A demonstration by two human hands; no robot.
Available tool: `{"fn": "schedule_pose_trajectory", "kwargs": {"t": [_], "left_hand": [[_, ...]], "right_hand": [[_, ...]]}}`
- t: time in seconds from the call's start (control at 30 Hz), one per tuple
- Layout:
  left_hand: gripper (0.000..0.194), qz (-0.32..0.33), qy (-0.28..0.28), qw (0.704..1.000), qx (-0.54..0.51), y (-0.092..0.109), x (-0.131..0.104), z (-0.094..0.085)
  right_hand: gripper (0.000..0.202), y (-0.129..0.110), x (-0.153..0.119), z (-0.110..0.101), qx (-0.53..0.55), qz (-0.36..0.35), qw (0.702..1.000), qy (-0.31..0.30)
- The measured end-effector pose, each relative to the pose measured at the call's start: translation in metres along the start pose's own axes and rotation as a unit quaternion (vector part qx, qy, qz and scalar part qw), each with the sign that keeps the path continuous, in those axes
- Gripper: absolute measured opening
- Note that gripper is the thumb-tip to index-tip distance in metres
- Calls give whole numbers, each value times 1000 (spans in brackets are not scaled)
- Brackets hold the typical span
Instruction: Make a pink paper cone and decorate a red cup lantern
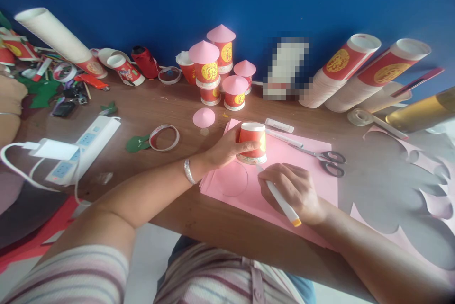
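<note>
Right now, what I see from the head camera, line by line:

Left hand: my left hand point(223, 148) is curled around the side of a red cup point(252, 142), fingers closed on its wall, holding it mouth-down.
Cup: it stands upside down on the pink paper point(284, 171), just between my two hands.
Right hand: my right hand point(291, 190) is closed around a white pen point(279, 197), with the tip touching the paper at the cup's rim.
Paper: a stack of pink sheets lies under both hands; a drawn circle point(231, 179) shows just below my left hand.
Scissors: scissors point(325, 157) lie on the paper just beyond my right hand, blades shut as far as I can tell.
Beyond the cup: a loose pink cone point(204, 117) sits on the table point(170, 105), and farther off a cluster of finished cups point(216, 72) with pink cone tops.
Left of my left hand: a tape ring point(164, 137) and a white power strip point(85, 147).
Far right: stacks of cups point(341, 69) lying on their sides, well apart from my right hand.
</note>
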State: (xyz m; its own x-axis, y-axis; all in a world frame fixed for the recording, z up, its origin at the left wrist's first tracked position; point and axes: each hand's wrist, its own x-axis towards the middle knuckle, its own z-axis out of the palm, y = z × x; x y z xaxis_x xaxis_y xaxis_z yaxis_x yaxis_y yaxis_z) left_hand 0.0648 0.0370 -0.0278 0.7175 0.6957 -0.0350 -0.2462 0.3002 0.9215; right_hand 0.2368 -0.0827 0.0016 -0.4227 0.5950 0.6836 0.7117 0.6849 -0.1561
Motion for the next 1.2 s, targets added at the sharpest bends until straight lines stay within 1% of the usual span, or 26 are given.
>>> {"fn": "schedule_pose_trajectory", "kwargs": {"t": [0.3, 0.63, 0.8, 0.97, 1.2], "left_hand": [[49, 1, 3, 1000, -3, 0, 0, 1], [50, -3, 6, 1000, -13, -1, 0, 0], [46, 6, -9, 1000, -6, 0, 0, 0], [46, 1, -1, 1000, -3, 0, 0, 0], [47, -1, 0, 1000, -7, -1, 0, -1]], "right_hand": [[16, 0, 0, 0, 3, -2, 1000, -2], [18, 0, -1, 1, -5, -2, 1000, 0], [18, 0, -1, 1, 0, -9, 1000, -6], [17, 0, 0, 1, -3, -7, 1000, -15], [17, 0, 0, 1, -2, -3, 1000, -12]]}}
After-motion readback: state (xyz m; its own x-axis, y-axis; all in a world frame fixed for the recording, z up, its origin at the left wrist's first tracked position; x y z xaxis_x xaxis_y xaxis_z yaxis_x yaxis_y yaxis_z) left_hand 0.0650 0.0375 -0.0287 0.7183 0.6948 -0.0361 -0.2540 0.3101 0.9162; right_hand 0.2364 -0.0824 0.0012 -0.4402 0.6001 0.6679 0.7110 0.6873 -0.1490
